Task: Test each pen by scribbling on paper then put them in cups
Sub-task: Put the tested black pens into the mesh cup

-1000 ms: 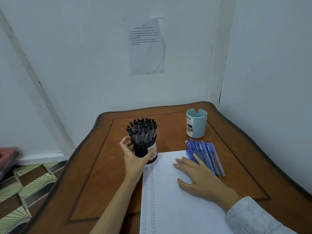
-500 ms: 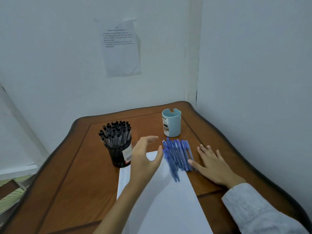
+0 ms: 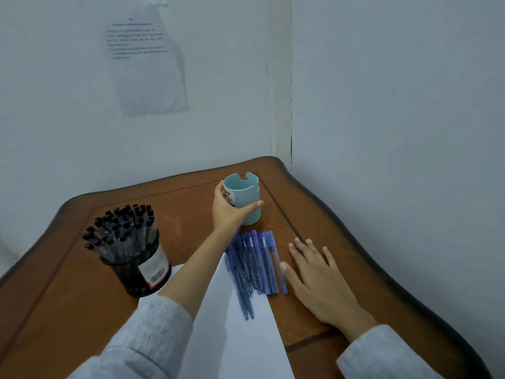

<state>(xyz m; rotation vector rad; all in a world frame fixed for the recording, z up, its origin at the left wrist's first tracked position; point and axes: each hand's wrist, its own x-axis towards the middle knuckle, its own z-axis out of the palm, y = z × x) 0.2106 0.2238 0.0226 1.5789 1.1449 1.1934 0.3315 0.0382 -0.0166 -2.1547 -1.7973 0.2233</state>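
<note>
Worn on the head and aimed forward and down, wide-angled and close over the brown wooden table (image 3: 68, 296), facing the corner of the pale grey walls (image 3: 291, 105), with the light blue plastic cup (image 3: 247, 192) near mid-frame, a printed white sheet (image 3: 147, 67) taped high up, and grey knitted sleeves (image 3: 142, 340) entering from below.

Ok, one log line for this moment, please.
left hand: grips blue cup | right hand: flat on table beside blue pens | black cup: full of black pens | paper: partly under blue pens
</note>
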